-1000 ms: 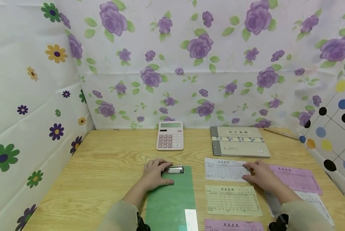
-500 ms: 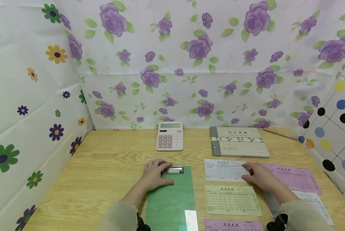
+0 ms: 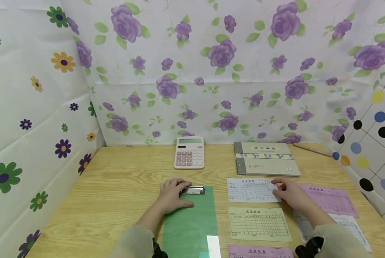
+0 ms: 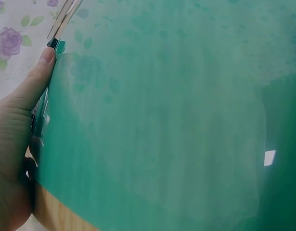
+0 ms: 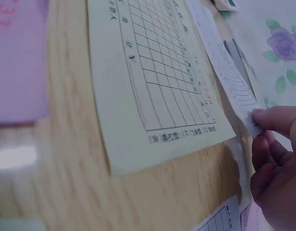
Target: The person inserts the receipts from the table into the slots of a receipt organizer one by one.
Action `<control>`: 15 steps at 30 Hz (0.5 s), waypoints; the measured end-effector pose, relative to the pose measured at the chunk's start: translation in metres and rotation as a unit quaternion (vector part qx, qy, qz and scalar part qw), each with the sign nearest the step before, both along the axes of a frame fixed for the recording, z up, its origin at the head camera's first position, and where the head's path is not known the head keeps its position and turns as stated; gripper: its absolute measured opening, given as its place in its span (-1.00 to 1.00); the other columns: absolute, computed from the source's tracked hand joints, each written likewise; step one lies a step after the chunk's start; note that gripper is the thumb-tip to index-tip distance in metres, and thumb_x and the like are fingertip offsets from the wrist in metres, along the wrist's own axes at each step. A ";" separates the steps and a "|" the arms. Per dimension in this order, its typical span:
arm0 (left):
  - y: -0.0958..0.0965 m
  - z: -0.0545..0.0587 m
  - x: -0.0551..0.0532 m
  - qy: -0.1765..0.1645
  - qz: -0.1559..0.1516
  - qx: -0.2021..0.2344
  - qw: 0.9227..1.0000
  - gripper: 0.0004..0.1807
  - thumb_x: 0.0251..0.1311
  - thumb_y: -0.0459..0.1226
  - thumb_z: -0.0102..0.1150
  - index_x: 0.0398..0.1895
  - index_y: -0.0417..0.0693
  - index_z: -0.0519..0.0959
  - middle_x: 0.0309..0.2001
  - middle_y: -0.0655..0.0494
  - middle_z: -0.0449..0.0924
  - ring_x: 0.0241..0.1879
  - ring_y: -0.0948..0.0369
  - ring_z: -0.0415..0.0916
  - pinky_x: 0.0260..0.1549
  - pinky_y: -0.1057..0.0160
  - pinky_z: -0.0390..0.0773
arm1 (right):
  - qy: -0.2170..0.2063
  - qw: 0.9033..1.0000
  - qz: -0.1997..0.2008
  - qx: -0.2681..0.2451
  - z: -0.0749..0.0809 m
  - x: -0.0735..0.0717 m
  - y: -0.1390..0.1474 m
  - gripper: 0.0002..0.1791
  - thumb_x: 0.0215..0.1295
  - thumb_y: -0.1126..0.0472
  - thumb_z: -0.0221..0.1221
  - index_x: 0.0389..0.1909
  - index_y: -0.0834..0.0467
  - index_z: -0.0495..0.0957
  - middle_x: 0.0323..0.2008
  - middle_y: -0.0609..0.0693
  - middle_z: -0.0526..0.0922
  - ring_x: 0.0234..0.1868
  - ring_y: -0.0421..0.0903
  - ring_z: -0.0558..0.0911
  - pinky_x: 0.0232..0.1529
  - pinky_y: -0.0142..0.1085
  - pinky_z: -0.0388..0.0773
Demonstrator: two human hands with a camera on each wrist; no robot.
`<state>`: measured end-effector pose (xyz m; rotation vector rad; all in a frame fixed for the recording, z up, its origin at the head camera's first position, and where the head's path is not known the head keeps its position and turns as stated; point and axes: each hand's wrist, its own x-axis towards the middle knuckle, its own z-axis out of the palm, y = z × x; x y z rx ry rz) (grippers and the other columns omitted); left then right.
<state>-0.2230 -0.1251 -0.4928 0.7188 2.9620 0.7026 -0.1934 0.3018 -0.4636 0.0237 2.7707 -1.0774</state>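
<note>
In the head view my left hand (image 3: pixel 173 197) holds the top left corner of a green clipboard (image 3: pixel 190 222), with the index finger at the metal clip (image 3: pixel 193 190) and the thumb below it on the board. The thumb also shows beside the green clipboard (image 4: pixel 162 120) in the left wrist view. My right hand (image 3: pixel 292 195) pinches the right edge of a white receipt slip (image 3: pixel 251 190). In the right wrist view, thumb and forefinger of the right hand (image 5: pixel 280 159) grip the white slip's lifted corner (image 5: pixel 251 118).
A yellow slip (image 3: pixel 260 224) and a pink slip (image 3: pixel 260 251) lie below the white one. Another pink slip (image 3: pixel 331 200) and white slip (image 3: pixel 350 229) are at the right. Behind are a calculator (image 3: pixel 189 152), an account book (image 3: pixel 266 159) and a pen-like stick (image 3: pixel 311 149).
My right hand has shifted slightly, its forefinger and thumb now at the white slip's right edge. The slip's right side looks a little raised. My left hand stays put.
</note>
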 end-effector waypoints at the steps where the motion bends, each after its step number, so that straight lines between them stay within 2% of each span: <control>1: 0.000 0.000 0.000 0.000 0.000 -0.001 1.000 -0.16 -0.16 0.30 0.28 0.25 0.20 0.42 0.17 0.13 0.31 0.09 0.06 0.17 -0.02 -0.03 0.10 | 0.000 1.000 -0.001 -0.005 0.000 0.000 0.001 -0.51 0.28 0.16 0.16 0.18 0.24 0.35 -0.42 0.04 0.41 -0.51 -0.08 0.38 -0.56 -0.30 0.30; 5: 0.000 0.000 0.000 -0.001 0.000 -0.005 1.000 -0.16 -0.15 0.30 0.28 0.25 0.21 0.41 0.17 0.13 0.31 0.10 0.05 0.17 -0.01 -0.03 0.10 | -0.002 1.000 -0.002 -0.020 0.003 0.002 0.002 -0.52 0.30 0.16 0.15 0.20 0.21 0.35 -0.41 0.05 0.41 -0.53 -0.07 0.39 -0.57 -0.29 0.32; 11: 0.000 -0.001 0.000 -0.003 0.004 -0.003 1.000 -0.16 -0.15 0.30 0.28 0.25 0.22 0.41 0.17 0.14 0.31 0.11 0.06 0.16 0.01 -0.04 0.09 | 0.010 0.999 -0.003 -0.041 0.004 0.003 0.005 -0.54 0.32 0.14 0.14 0.19 0.21 0.39 -0.18 0.12 0.43 -0.36 -0.04 0.42 -0.40 -0.23 0.41; 15: 0.000 -0.002 -0.001 -0.002 0.004 -0.006 1.000 -0.16 -0.15 0.32 0.26 0.25 0.23 0.41 0.17 0.15 0.30 0.11 0.06 0.16 0.01 -0.05 0.08 | 0.018 0.998 -0.009 -0.059 0.004 0.003 0.006 -0.57 0.33 0.18 0.11 0.18 0.23 0.41 -0.10 0.15 0.41 -0.34 -0.03 0.42 -0.41 -0.23 0.43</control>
